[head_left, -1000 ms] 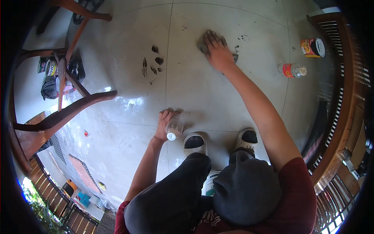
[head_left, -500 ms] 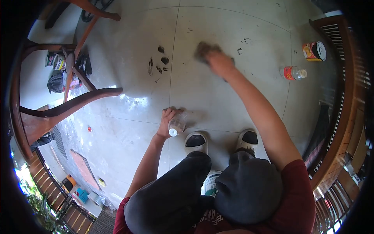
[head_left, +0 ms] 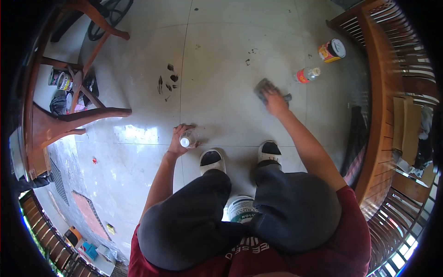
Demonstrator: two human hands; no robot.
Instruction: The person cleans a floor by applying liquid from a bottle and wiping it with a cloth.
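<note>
On the pale tiled floor (head_left: pixel 221 111), my right hand (head_left: pixel 275 100) presses down on a dark grey cloth (head_left: pixel 263 88), fingers closed over it. To the left, my left hand (head_left: pixel 178 138) is wrapped round a clear plastic bottle (head_left: pixel 190 138) with a white cap, standing near my left shoe. Several black smudges (head_left: pixel 173 78) mark the tiles ahead of my left hand, and smaller dark specks (head_left: pixel 248 62) lie beyond the cloth. A second clear bottle with a red label (head_left: pixel 302 75) lies to the right of my right hand.
An orange-and-yellow can (head_left: pixel 328 51) is at the upper right, beside a long wooden bench (head_left: pixel 369 152). Wooden chair legs (head_left: pixel 92 115) reach in from the left, with paint cans (head_left: pixel 64 81) behind them. A white bucket (head_left: pixel 241 207) stands between my legs.
My right hand and the cloth have moved right and nearer to me across the floor. The view has shifted a little. My left hand still holds the bottle.
</note>
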